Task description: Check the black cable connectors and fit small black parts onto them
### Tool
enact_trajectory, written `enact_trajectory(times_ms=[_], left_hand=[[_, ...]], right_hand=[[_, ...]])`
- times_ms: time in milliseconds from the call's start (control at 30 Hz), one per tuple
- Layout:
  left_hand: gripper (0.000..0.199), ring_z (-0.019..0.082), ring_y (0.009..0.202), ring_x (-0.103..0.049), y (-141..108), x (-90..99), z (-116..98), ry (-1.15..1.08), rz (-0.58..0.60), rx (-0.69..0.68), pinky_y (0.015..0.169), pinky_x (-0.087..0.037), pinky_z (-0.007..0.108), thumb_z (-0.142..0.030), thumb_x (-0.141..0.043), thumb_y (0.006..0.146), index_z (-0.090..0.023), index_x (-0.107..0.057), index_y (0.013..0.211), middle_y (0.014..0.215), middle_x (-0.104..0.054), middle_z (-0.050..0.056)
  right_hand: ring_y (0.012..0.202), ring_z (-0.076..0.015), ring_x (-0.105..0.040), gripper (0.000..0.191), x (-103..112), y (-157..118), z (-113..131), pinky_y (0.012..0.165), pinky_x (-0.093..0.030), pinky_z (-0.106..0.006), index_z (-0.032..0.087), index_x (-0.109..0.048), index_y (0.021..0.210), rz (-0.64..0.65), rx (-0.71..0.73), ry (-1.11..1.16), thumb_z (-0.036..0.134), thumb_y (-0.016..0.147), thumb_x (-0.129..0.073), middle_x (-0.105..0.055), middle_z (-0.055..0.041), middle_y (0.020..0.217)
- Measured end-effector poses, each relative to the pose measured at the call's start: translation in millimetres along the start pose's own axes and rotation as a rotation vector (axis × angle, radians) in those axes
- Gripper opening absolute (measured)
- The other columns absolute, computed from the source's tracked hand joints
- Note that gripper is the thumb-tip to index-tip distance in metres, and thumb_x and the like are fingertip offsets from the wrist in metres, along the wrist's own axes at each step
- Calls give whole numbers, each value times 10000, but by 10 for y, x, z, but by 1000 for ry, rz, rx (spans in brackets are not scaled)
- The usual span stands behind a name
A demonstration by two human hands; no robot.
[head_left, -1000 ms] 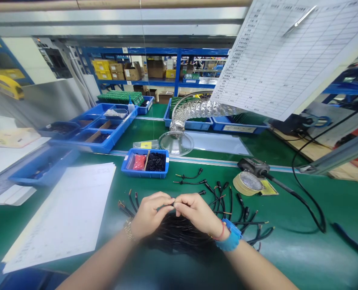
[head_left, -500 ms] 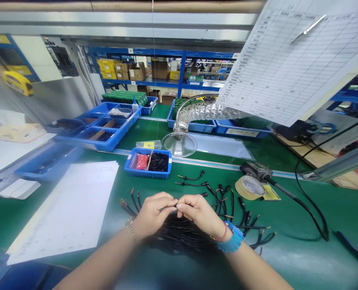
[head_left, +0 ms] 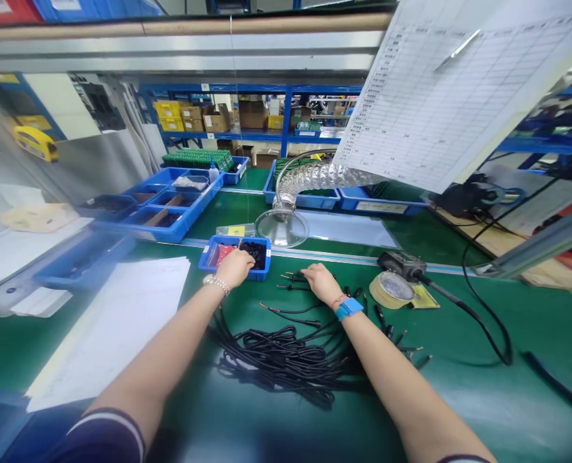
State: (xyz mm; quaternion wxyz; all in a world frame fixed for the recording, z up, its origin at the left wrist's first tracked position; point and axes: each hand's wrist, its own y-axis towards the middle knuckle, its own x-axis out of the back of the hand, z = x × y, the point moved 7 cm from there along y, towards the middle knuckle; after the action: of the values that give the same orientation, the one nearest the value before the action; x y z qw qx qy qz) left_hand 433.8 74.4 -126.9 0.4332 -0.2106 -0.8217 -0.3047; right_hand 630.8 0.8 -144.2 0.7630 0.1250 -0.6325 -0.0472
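Left hand (head_left: 236, 267) is sitting over the blue bin (head_left: 258, 275), at the side holding the small black parts (head_left: 261, 253), right next to the red pack (head_left: 225, 252). Its fingers are curling down, tips mostly hidden; can't tell if they're gripping a piece. Right hand (head_left: 319, 283) is resting at the short black cables (head_left: 293, 287), fingers bunching nearly together around the upper one. Looks like contact, but can't tell if it's pinched.

Cables are lying on the desk (head_left: 483, 411) just right of the bin, bare ends pointing left. A single cable (head_left: 293, 319) is lying nearer the person, with the big cable pile (head_left: 286, 360) below it. Tape roll (head_left: 377, 292) is sitting right of the right hand, just beside the corded tool (head_left: 402, 263).

My read on the step: two-handed handling, left picking from the black parts, right placing or sorting a short cable. Neither hand is working on the pile. Next move is calling for a clean pinch on one small part without dragging its neighbours, and a light touch on the right so the adjacent cable isn't getting shoved. Main risk I'm seeing: grabbing several pieces at once.
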Motion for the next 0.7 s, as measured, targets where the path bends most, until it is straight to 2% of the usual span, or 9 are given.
enact_trajectory(times_ms=[67,133,200,300,433,567,700], left_hand=[[170,218,877,-554,132,-102,91,29,63,-9,899,-366,361,-157,-518,713,-178,-682,749,856,-658,75],[150,200,848,-560,218,-189,146,50,107,-11,943,-319,361,-155,-546,684,-200,-679,738,847,-656,54],[120,190,798,-567,272,-247,176,61,139,-9,968,-280,373,-145,-577,647,-203,-670,697,803,-652,44],[73,186,741,-569,307,-271,185,55,155,3,971,-265,386,-121,-604,604,-186,-629,586,717,-637,38],[108,188,748,-575,266,-214,189,-8,113,53,954,-286,372,-98,-589,617,-179,-586,546,681,-628,39],[69,216,785,-581,147,-68,256,-140,4,158,832,-393,371,-143,-553,681,-174,-614,689,717,-639,62],[261,189,832,-583,-99,74,160,-348,-102,203,779,-435,321,-218,-509,746,-152,-583,988,890,-638,82]], right_hand=[[868,-216,-473,247,-14,-38,25,773,-389,-338,118,-622,947,18,-8,-13,126,808,-417,-585,-131,908],[928,-215,-451,248,-5,-112,178,812,-365,-341,132,-593,988,43,15,-11,136,811,-420,-560,-127,980],[911,-189,-462,179,-43,-204,390,805,-363,-302,175,-610,907,113,70,10,167,793,-472,-571,-83,938],[793,-167,-495,22,-171,-341,615,705,-379,-258,186,-609,707,233,112,39,172,701,-593,-581,-44,784],[742,-168,-489,94,-246,-448,653,645,-362,-263,159,-548,621,244,48,61,118,705,-555,-559,-60,751],[653,-123,-481,106,-91,-464,668,604,-364,-231,172,-504,747,199,12,138,146,804,-418,-546,-18,708],[599,-99,-473,128,237,-397,738,578,-374,-212,189,-470,823,80,4,320,168,840,-345,-527,19,676]])
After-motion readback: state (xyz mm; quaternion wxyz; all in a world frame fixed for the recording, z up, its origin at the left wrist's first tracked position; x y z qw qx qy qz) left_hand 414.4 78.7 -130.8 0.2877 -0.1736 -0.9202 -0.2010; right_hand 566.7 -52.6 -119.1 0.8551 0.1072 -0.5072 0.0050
